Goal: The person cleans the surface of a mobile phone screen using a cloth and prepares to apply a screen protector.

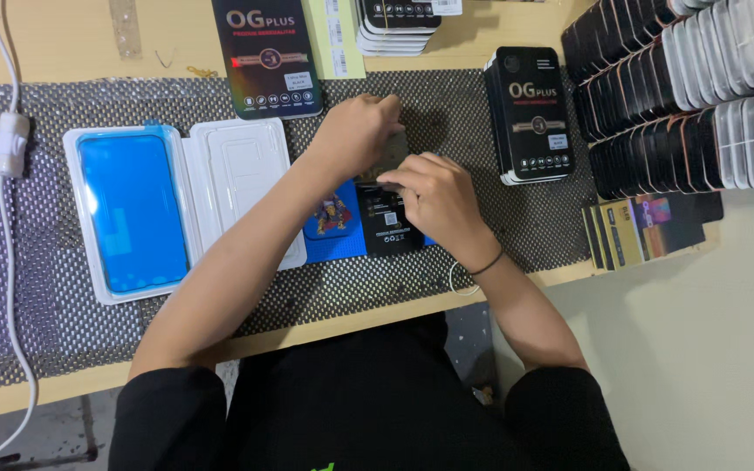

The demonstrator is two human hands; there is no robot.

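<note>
Head view, near edge first: a black-clad torso is being seen at the bottom, with both forearms reaching out over a wooden table (377,316) covered by a dark mesh mat (45,288). A small dark flat pack (387,222) is being pinned under the right hand (434,199), fingers curled down onto its upper edge; a thin black band is being worn on that wrist. Just left of it, a blue card (332,218) with a cartoon figure is lying on the mat, touching the dark pack. The left hand (355,133) is being held curled, fingertips meeting a thin dark sheet (392,153) beyond the right hand; how firmly it is gripped cannot be told. Left of the arms, an open white tray (176,205) with a blue film is resting. Farther back, black retail boxes (530,113) are being stacked, and rows of dark and clear cases (682,87) are lining the right.
</note>
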